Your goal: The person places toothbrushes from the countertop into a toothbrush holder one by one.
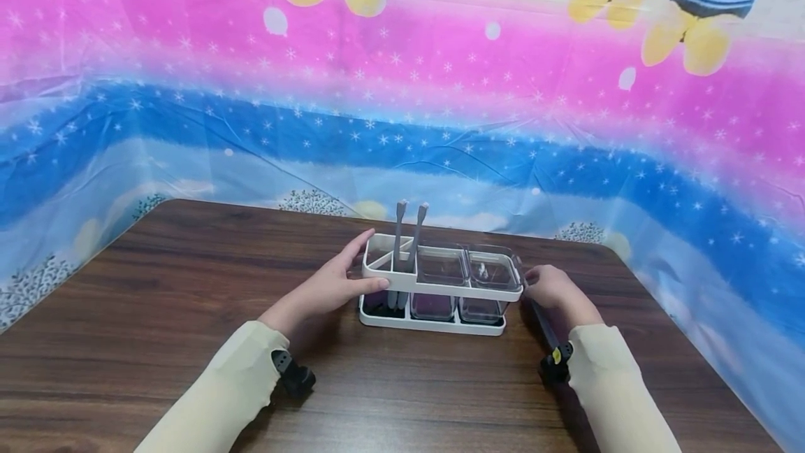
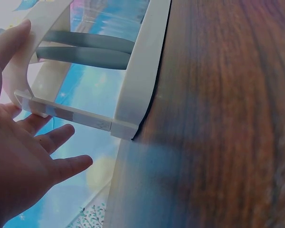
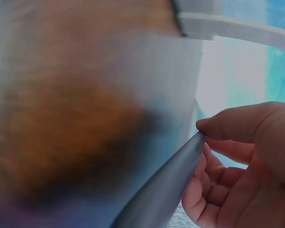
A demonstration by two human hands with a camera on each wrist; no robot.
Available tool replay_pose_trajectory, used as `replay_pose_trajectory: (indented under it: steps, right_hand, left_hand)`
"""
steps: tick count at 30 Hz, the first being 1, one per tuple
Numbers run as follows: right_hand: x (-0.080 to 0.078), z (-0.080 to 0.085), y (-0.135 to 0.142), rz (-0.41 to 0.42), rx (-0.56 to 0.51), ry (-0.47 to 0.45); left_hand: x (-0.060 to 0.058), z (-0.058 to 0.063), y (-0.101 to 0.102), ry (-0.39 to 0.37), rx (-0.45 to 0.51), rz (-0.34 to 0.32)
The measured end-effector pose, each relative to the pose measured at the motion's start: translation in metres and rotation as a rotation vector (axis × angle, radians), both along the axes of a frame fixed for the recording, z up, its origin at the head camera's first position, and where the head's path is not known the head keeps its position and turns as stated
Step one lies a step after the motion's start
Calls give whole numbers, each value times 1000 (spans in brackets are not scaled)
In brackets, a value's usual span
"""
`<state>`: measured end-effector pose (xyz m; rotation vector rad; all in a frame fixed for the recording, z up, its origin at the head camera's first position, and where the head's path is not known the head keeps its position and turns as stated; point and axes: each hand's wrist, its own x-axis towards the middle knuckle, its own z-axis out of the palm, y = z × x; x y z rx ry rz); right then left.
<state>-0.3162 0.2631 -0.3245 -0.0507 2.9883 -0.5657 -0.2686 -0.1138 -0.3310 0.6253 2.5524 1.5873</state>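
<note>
A white two-tier seasoning rack [image 1: 434, 328] stands on the brown table, with two clear boxes [image 1: 440, 265] in its middle and right places. Two grey utensils with flared ends [image 1: 399, 233] stand upright in its left compartment. My left hand [image 1: 333, 285] holds the upper tier's left end, thumb on the front rim and some fingers behind, as the left wrist view shows. Beside the rack's right end, my right hand [image 1: 555, 292] pinches the narrow end of another long grey utensil [image 3: 166, 185] between thumb and fingers. Its wide part slants down toward the wrist.
The wooden table [image 1: 157, 285] reaches out on both sides of the rack. Behind it hangs a pink and blue cloth [image 1: 402, 103] with snowflakes and cartoon figures. Dark camera mounts [image 1: 292, 375] sit on both wrists.
</note>
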Motion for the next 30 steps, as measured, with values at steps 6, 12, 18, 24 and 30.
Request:
replay_pose_trajectory:
  steps: [6, 12, 18, 24, 30]
  right_hand:
    - [2, 26, 0, 2, -2, 43]
    - [8, 59, -2, 49, -11, 94]
    - [12, 88, -8, 66, -83, 98]
    - [12, 106, -22, 85, -108, 125]
    - [24, 124, -52, 147, -124, 189]
  left_hand:
    - [-1, 0, 0, 2, 1, 7]
    - [-1, -1, 1, -7, 5, 2]
    - [-2, 0, 0, -8, 10, -1]
    - [-5, 0, -2, -5, 6, -6]
    - [-9, -2, -3, -2, 3, -11]
